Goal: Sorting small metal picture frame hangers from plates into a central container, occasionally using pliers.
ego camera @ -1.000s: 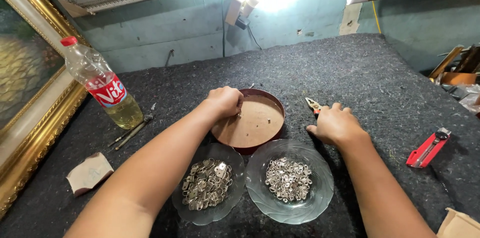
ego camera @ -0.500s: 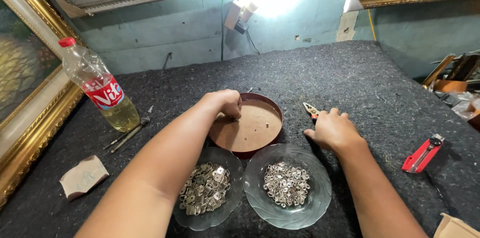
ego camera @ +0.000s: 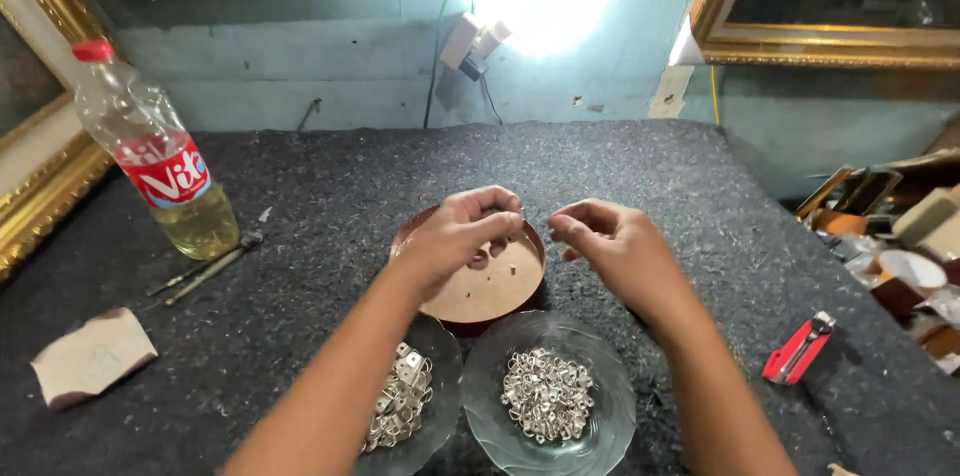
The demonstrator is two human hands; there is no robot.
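One head-worn camera looks steeply down and forward across the dark table [ego camera: 300, 196], close above both forearms, facing the wall [ego camera: 330, 56].

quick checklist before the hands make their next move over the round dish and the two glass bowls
1. Left hand over the round brown dish, fingers curled: ok.
2. Whether the left hand's fingertips pinch a small part: cannot tell, too small.
3. Right hand beside the dish, apart from the left hand: ok.
4. Whether the right hand holds anything: cannot tell.
5. Left glass bowl holds flat metal hangers, right glass bowl small metal rings, both upright and near: ok.
6. Plastic bottle and red cutter stand well off to the sides: ok.
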